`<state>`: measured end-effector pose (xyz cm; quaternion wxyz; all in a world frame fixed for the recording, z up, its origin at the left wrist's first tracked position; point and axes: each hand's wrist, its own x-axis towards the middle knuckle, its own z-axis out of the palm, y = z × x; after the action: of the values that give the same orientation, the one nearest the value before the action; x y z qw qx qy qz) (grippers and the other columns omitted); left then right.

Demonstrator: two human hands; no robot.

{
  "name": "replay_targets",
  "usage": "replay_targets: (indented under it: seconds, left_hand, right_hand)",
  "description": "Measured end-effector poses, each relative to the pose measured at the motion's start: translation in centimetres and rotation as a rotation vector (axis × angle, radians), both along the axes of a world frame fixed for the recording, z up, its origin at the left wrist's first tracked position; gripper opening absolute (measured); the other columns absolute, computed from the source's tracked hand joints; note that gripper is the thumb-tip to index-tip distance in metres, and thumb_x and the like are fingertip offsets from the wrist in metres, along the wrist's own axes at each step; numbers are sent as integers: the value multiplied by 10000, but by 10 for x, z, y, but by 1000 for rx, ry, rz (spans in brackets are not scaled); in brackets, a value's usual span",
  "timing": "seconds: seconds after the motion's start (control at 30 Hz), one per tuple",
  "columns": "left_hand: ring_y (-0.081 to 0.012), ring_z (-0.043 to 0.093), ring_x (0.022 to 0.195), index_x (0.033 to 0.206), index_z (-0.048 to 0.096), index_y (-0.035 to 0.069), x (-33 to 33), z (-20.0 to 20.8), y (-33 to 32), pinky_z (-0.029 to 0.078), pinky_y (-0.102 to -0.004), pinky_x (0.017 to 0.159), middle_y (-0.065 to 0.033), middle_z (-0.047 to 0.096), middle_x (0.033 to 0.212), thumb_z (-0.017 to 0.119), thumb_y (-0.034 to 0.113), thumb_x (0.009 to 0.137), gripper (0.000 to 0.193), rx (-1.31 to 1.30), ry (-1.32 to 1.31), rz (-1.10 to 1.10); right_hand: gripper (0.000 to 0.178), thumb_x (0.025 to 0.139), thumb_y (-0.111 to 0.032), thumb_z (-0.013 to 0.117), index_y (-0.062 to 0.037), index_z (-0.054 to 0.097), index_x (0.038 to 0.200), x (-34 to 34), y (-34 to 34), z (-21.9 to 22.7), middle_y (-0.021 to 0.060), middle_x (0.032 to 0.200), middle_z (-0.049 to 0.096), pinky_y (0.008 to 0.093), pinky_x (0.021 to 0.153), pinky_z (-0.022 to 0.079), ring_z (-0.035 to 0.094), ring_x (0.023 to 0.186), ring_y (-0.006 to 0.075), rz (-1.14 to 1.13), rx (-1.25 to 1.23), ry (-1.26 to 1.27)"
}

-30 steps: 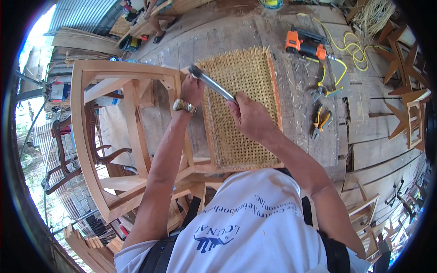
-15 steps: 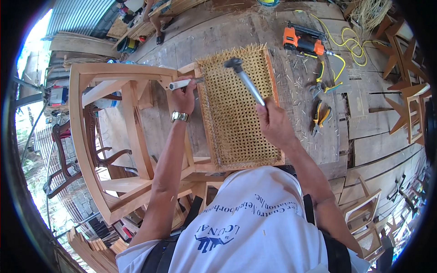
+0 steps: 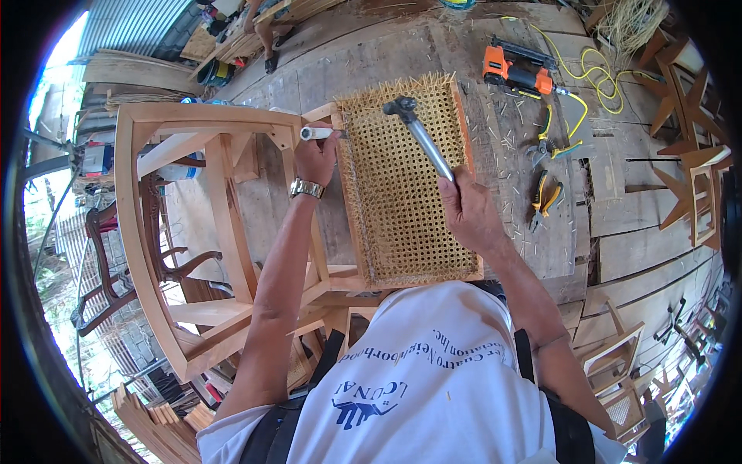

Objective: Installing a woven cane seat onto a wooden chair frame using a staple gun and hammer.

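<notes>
A wooden chair frame [image 3: 207, 116] lies on its side, with its woven cane panel [image 3: 406, 193] facing up between my arms. Loose strand ends bristle along the panel's far edge. My left hand [image 3: 315, 162] is closed around a chisel [image 3: 314, 134] with a pale handle, at the panel's left edge near the far corner. Its blade is mostly hidden by my fingers. In my right hand [image 3: 470, 209] is a hammer [image 3: 431, 148], its dark head raised above the far part of the cane.
To the right lie an orange nail gun [image 3: 516, 71] with a yellow hose [image 3: 595, 73], cutting pliers [image 3: 553, 148] and yellow-handled pliers [image 3: 546, 197]. Cane scraps litter the worktable [image 3: 533, 247]. Wooden frames [image 3: 699, 193] stand at far right. Another person's legs [image 3: 267, 39] show at the back.
My left hand has shifted slightly away from me, and the chisel handle's free end has swung further from me. The hammer has moved a little to the right.
</notes>
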<state>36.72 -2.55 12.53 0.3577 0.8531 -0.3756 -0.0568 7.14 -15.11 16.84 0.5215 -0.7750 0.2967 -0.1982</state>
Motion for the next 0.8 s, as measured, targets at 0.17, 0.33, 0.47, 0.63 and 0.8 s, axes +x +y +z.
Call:
replay_targets:
  seconds: [0.17,0.33,0.47,0.63,0.8]
  left_hand:
    - [-307,668,782,1006,610,51,5,-8,-7,523,-396,668,-146,665,874,692,221,884,225,66,-73,-78]
    - [-424,620,873,1049,590,28,25,-30,5,514,-480,734,-194,647,1000,610,132,861,216,171,-206,-196]
    - [-294,682,786,1032,652,94,18,-26,-10,523,-394,664,-125,683,890,658,154,872,171,165,-239,-159]
    - [-261,697,780,979,697,94,28,-27,5,533,-359,675,-120,704,911,670,192,876,144,122,-79,-40]
    - [-106,670,743,989,656,65,12,-6,17,526,-264,675,-17,709,846,704,143,877,144,-176,241,46]
  right_hand:
    - [266,1022,-295,485,-39,467,951,18,3,35,145,600,516,446,479,445,587,519,341,88,15,-91]
    - [245,1000,-285,520,-52,457,965,44,20,33,143,647,541,447,488,472,599,555,350,146,-69,-302]
    - [229,1003,-251,507,-29,465,973,60,15,-9,154,587,532,465,491,447,594,544,352,178,-134,17]
    - [245,1018,-279,486,-38,463,981,43,25,30,134,582,517,444,494,440,575,523,331,144,-23,-235]
    - [340,1029,-368,442,-38,476,958,9,6,42,138,602,523,442,508,461,584,518,309,66,55,-42]
